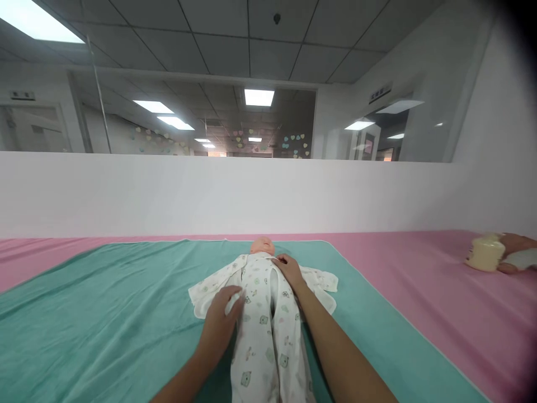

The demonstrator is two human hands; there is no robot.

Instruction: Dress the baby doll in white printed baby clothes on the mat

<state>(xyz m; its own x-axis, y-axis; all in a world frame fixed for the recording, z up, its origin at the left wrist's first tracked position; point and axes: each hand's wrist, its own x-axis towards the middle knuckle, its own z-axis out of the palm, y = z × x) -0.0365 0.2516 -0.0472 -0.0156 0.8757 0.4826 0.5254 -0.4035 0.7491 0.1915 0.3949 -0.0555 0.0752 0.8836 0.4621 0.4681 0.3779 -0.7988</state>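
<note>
A baby doll [262, 245] lies on its back, its head at the far end. White baby clothes [264, 319] with a small green animal print cover its body, with long sleeves spread to both sides and the legs running toward me. My right hand [289, 271] is at the collar by the doll's shoulder, fingertips closed on the garment's edge. Beside the chest on the left, my left hand [224, 313] rests against the garment's side, its thumb apart from the curved fingers. A fold in the front gapes a little between the hands.
The doll lies on a green sheet [126, 296] spread over a pink cover [411, 280]. At the far right stands a pale yellow jar or bottle [485, 253], next to a partly visible doll limb [518, 245]. A white wall [226, 196] with windows rises behind.
</note>
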